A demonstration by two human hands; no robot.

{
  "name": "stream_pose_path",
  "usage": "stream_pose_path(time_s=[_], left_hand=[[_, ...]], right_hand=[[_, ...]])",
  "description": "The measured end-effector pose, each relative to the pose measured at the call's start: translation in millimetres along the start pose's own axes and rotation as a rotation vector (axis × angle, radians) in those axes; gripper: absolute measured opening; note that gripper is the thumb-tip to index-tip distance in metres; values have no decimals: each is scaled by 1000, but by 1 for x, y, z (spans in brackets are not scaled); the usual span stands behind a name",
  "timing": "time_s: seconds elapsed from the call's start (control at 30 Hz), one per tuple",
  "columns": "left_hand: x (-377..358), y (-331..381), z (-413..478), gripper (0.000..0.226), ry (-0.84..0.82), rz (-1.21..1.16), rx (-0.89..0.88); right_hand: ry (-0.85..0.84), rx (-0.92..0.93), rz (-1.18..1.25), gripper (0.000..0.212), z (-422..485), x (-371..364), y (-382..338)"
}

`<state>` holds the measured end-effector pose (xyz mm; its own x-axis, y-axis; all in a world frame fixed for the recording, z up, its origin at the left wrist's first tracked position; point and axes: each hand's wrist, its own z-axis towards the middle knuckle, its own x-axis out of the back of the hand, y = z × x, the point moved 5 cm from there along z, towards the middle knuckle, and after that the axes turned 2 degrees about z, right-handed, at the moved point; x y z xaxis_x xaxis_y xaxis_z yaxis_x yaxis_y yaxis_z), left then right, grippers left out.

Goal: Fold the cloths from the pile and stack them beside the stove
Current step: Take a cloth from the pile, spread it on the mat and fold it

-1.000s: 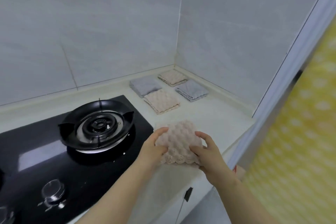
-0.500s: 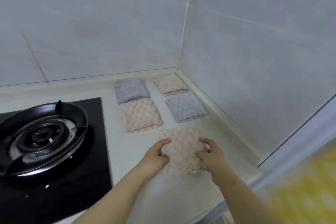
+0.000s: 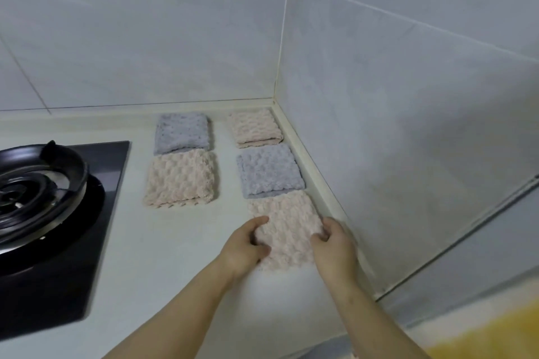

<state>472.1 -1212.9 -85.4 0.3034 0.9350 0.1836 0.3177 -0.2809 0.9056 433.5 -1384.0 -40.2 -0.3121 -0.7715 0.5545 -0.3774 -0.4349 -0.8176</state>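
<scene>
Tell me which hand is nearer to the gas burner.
Left. The left hand grips the pink cloth at its left edge, on the side toward the gas burner; the right hand grips its right edge, beside the wall, farther away.

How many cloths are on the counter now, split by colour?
Grey: 2 (back-left grey cloth, middle-right grey cloth)
Beige: 3 (back-right beige cloth, front-left beige cloth, near beige cloth gripped by left hand and right hand)
Total: 5
</scene>
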Motion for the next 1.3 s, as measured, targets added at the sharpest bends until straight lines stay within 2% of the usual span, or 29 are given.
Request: stream_pose_path(time_s=[0.13, 0.33, 0.5, 0.57, 0.63, 0.7, 0.8, 0.87, 0.93, 1.03, 1.1, 1.23, 1.3], left_hand=[[-8, 8, -1, 59, -5, 26, -4], [-17, 11, -8, 58, -29, 81, -13], [-23, 6, -15, 58, -23, 117, -35], [-27, 5, -17, 59, -34, 135, -43], [-29, 7, -19, 59, -36, 165, -56], [-29, 11, -21, 59, 15, 295, -105], [-30, 26, -29, 62, 157, 690, -221], [-39, 37, -30, 63, 165, 856, -348], [-45, 38, -25, 67, 110, 971, -357], [-45, 29, -13, 73, 19, 1030, -230], [-43, 23, -11, 74, -25, 1027, -176], [-39, 14, -14, 72, -32, 1049, -185], [-41, 3, -3, 78, -33, 1104, -136]], right_hand=[[-54, 42, -53, 47, 2, 3, 3], [-99, 43, -116, 49, -2, 1, 19], [-26, 339, -407, 42, -13, 2, 8], [42, 419, -475, 39, -16, 2, 6], [12, 451, -508, 42, -15, 1, 7], [-40, 458, -567, 42, -14, 1, 4], [-1, 501, -542, 37, -11, 4, 0], [26, 541, -503, 39, -4, 5, -4], [-39, 571, -484, 47, -2, 1, -13], [-253, 556, -582, 63, 8, -8, -12], [-303, 542, -640, 64, 9, -13, -7], [-377, 465, -696, 60, 7, -20, 3], [-419, 443, -686, 59, 22, -28, 17]])
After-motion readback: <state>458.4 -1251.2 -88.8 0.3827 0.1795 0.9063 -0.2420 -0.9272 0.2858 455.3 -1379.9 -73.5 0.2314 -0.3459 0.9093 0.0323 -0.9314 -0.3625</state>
